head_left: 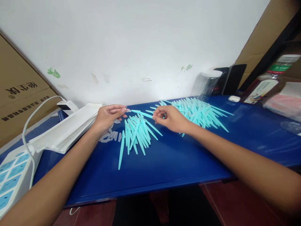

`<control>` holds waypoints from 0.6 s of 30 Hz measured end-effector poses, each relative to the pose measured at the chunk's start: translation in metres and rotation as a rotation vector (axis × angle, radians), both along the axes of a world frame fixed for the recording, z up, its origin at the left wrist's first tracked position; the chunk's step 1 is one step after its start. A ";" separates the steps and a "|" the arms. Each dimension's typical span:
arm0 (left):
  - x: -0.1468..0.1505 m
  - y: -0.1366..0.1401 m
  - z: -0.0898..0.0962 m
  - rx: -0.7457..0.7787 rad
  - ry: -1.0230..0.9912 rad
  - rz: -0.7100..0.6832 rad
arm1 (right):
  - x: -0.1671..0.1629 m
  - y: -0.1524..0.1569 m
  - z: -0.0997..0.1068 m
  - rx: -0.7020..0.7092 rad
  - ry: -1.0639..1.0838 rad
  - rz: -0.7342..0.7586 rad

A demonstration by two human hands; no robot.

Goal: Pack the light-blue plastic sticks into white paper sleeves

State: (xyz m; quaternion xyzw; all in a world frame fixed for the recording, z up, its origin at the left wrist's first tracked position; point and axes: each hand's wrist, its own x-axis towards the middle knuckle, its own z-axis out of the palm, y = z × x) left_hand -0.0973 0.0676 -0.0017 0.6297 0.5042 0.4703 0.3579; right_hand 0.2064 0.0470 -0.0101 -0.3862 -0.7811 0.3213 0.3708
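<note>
Between the thumb and fingers of my left hand is a small translucent blade cap. My right hand pinches the handle end of a turquoise eyebrow razor, whose head points left toward the cap. A small gap seems to lie between the two. Below my hands a fan of turquoise razors lies on the blue table, with one razor apart at its left. Several loose translucent caps lie beside my left wrist. A larger heap of razors is spread behind my right hand.
At left are a stack of white sleeves, a power strip with a white cable, and a cardboard box. A clear jar, a phone, a white earbud case and a bottle stand at right. A wall closes the back.
</note>
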 end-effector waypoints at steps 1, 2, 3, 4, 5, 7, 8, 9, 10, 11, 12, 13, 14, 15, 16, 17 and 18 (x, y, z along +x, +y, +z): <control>0.000 0.000 0.000 0.001 -0.006 0.008 | 0.000 0.000 0.000 -0.002 0.006 0.010; -0.001 0.000 0.000 0.002 -0.012 0.015 | 0.000 0.000 0.000 -0.001 0.009 0.019; -0.001 0.000 0.000 0.002 -0.016 0.018 | 0.000 0.000 0.000 -0.001 0.009 0.025; -0.001 0.000 0.000 0.001 -0.019 0.018 | 0.000 0.000 0.000 0.000 0.008 0.029; -0.001 0.000 0.000 0.000 -0.020 0.016 | 0.000 -0.001 0.001 0.000 0.007 0.030; -0.002 0.001 -0.001 -0.009 -0.015 -0.003 | -0.001 -0.001 0.001 -0.004 0.010 0.030; -0.002 0.002 -0.002 -0.013 -0.010 -0.016 | -0.001 -0.001 0.002 -0.007 0.016 0.031; -0.002 0.002 -0.003 -0.018 -0.002 -0.029 | -0.001 -0.002 0.002 -0.011 0.022 0.031; -0.001 0.003 -0.005 -0.020 0.007 -0.041 | -0.002 -0.002 0.001 -0.012 0.029 0.030; 0.000 0.002 -0.007 -0.021 0.017 -0.050 | -0.003 -0.003 0.000 -0.011 0.035 0.032; 0.002 0.002 -0.008 -0.021 0.025 -0.059 | -0.004 -0.003 -0.001 -0.007 0.043 0.037; 0.005 0.000 -0.009 -0.021 0.033 -0.070 | -0.005 -0.004 -0.002 -0.002 0.051 0.046; 0.009 -0.002 -0.009 -0.024 0.042 -0.085 | -0.006 -0.004 -0.003 0.003 0.059 0.057; 0.012 -0.005 -0.009 -0.027 0.054 -0.105 | -0.007 -0.003 -0.003 0.008 0.063 0.069; 0.015 -0.008 -0.007 -0.023 0.070 -0.126 | -0.006 -0.002 -0.002 0.010 0.062 0.075; 0.016 -0.009 -0.005 -0.006 0.094 -0.140 | -0.004 0.000 -0.001 0.011 0.055 0.065; 0.015 -0.010 -0.002 0.028 0.134 -0.139 | -0.001 0.003 0.001 0.016 0.047 0.031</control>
